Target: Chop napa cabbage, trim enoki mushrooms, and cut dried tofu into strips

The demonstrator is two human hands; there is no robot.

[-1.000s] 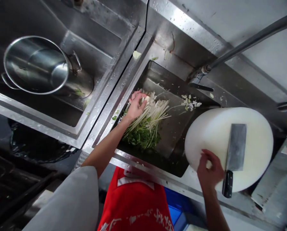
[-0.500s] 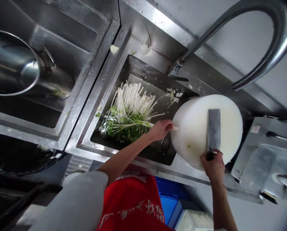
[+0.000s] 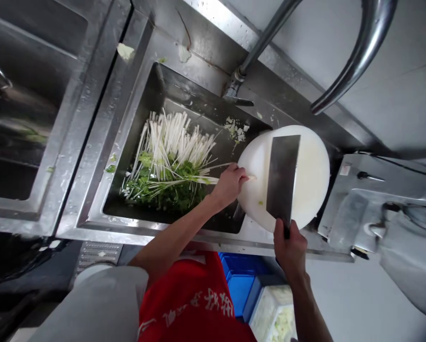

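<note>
My left hand (image 3: 229, 183) is closed round a pale celery stalk (image 3: 208, 180), whose root end pokes out towards the board. The stalk's leafy end trails back over a heap of long white celery stems (image 3: 173, 142) with wet green leaves (image 3: 177, 197) in the sink. My right hand (image 3: 291, 244) grips the black handle of a cleaver (image 3: 283, 175), its broad face turned up. The blade is over a thick round white chopping block (image 3: 313, 166); whether it touches the surface I cannot tell.
The block stands at the right end of the steel sink (image 3: 127, 123). A curved tap (image 3: 363, 61) arches over behind it. White vegetable scraps (image 3: 236, 130) lie in the sink. A metal appliance (image 3: 355, 199) is at right; a tub of cut vegetables (image 3: 279, 316) stands below.
The cleaver has turned from nearly edge-on to broad face up, and sits further left over the block. My left hand keeps hold of the celery stalk. The whole view has shifted right.
</note>
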